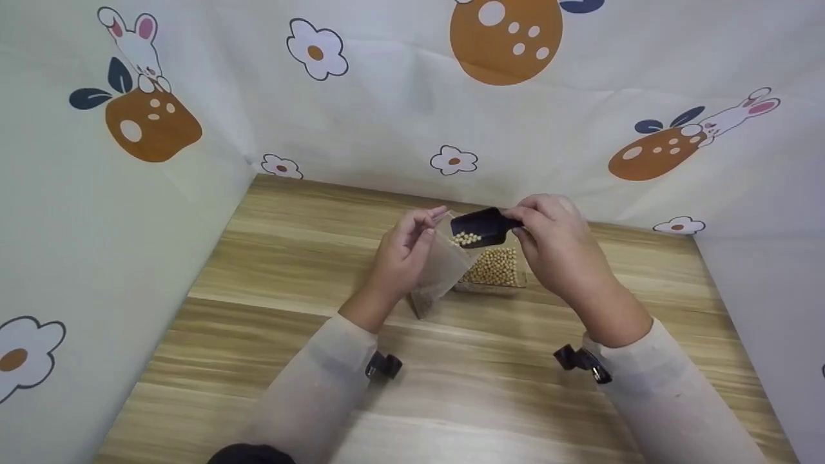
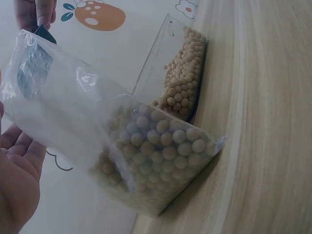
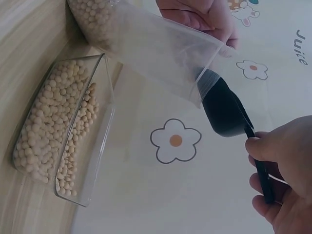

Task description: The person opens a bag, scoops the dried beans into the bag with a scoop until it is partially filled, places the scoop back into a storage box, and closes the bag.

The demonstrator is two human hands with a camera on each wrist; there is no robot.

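My left hand (image 1: 398, 258) holds a clear plastic bag (image 1: 443, 267) near its open mouth, fingers and thumb at the rim. The bag's lower part, resting on the table, is filled with soybeans (image 2: 156, 146). In my right hand (image 1: 561, 251), the handle of a black scoop (image 3: 223, 108) is pinched between thumb and fingers. The scoop's front edge reaches into the bag's mouth, and a small heap of soybeans (image 1: 466, 239) lies at that edge. Below the scoop stands a clear rectangular container (image 3: 105, 139) with more soybeans (image 1: 495, 265) inside, close beside the bag.
Everything stands on a wood-grain table (image 1: 271, 258). Cloth walls (image 1: 374, 122) printed with oranges, rabbits and flowers close off the back and both sides. Dark wrist mounts (image 1: 385, 366) stick out from both sleeves.
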